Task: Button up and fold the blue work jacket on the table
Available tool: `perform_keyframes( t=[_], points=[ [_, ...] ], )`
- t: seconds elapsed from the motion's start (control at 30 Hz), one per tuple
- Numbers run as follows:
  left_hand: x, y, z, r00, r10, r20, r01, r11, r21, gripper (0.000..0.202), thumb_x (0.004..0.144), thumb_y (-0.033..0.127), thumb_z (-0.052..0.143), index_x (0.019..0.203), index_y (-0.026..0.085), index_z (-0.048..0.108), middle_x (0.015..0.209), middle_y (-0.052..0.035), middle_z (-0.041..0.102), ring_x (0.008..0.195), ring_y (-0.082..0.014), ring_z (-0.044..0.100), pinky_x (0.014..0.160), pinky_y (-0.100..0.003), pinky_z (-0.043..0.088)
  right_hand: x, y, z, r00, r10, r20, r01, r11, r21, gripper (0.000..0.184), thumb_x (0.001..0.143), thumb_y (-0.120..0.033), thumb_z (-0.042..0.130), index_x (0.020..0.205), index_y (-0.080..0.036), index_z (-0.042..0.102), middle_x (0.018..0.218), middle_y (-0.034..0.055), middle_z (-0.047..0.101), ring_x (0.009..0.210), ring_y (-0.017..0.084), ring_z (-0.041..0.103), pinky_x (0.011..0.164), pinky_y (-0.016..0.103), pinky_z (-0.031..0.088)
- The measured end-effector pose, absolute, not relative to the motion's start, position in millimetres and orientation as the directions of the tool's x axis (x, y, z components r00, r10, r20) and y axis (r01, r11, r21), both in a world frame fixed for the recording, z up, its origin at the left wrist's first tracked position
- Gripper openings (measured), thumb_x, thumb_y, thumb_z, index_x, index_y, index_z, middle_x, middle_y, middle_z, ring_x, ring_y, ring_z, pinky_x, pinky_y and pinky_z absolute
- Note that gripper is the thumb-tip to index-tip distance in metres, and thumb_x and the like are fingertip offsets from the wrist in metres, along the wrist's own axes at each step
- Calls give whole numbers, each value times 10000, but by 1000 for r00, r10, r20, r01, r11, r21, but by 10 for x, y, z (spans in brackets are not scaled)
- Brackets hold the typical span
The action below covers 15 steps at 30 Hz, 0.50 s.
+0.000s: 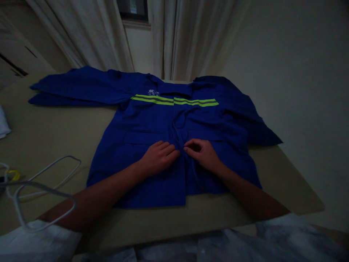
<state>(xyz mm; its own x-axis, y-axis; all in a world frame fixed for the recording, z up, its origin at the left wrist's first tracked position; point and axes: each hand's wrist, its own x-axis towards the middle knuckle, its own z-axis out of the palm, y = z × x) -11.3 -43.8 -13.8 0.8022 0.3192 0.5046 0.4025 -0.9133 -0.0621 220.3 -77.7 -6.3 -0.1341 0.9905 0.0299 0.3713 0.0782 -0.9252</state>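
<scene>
A blue work jacket (147,120) lies spread with its front up, a yellow-green reflective band (195,102) across the chest and white print on one side. At the middle of its front opening, below the chest, my left hand (160,156) is closed on the placket edge, fingers curled down into the cloth. Just to its right, my right hand (201,152) pinches the other side of the opening between thumb and forefinger. The fingertips of both hands nearly meet. Whether a button or other fastener lies between them is too dark to make out.
The jacket lies on a tan table (212,218). A white cable (49,189) loops at the left, partly in front of my left forearm, near a yellow piece (13,175). White cloth (3,123) lies at the left edge. Curtains (188,40) hang behind; a wall (300,91) stands right.
</scene>
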Motion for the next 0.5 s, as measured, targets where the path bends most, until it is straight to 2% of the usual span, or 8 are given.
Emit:
perform_keyframes(
  t=[0.07, 0.17, 0.33, 0.5],
  points=[
    [-111, -443, -144, 813, 280, 510, 379, -920, -98, 191, 1070, 215, 510, 976, 190, 676, 788, -17, 623, 745, -180, 539, 688, -355, 352, 2173, -814, -22, -136, 985, 102, 443, 153, -883, 153, 889, -343, 717, 925, -198, 750, 781, 19, 710, 686, 153, 618, 623, 263, 466],
    [-91, -464, -174, 798, 327, 506, 415, -907, -68, 229, 1069, 234, 508, 906, 191, 662, 776, -18, 619, 738, -181, 538, 692, -356, 360, 2167, -823, 16, -219, 967, 129, 513, 226, -828, 115, 881, -292, 706, 913, -192, 751, 763, 8, 673, 654, 131, 559, 600, 250, 423],
    [-63, -483, -189, 760, 476, 444, 502, -862, 65, 290, 1089, 298, 470, 914, 192, 675, 804, -31, 640, 763, -189, 562, 721, -346, 396, 2267, -737, -21, -314, 948, -45, 443, 104, -891, 216, 853, -352, 709, 937, -163, 770, 629, -38, 571, 563, 105, 456, 530, 232, 342],
    [-65, -489, -179, 758, 517, 397, 519, -847, 114, 294, 1086, 298, 459, 937, 187, 688, 820, -44, 651, 776, -196, 573, 729, -342, 416, 2273, -743, -37, -296, 951, -87, 390, 37, -920, 294, 845, -411, 709, 965, -159, 803, 627, -26, 594, 561, 110, 467, 522, 234, 337]
  ],
)
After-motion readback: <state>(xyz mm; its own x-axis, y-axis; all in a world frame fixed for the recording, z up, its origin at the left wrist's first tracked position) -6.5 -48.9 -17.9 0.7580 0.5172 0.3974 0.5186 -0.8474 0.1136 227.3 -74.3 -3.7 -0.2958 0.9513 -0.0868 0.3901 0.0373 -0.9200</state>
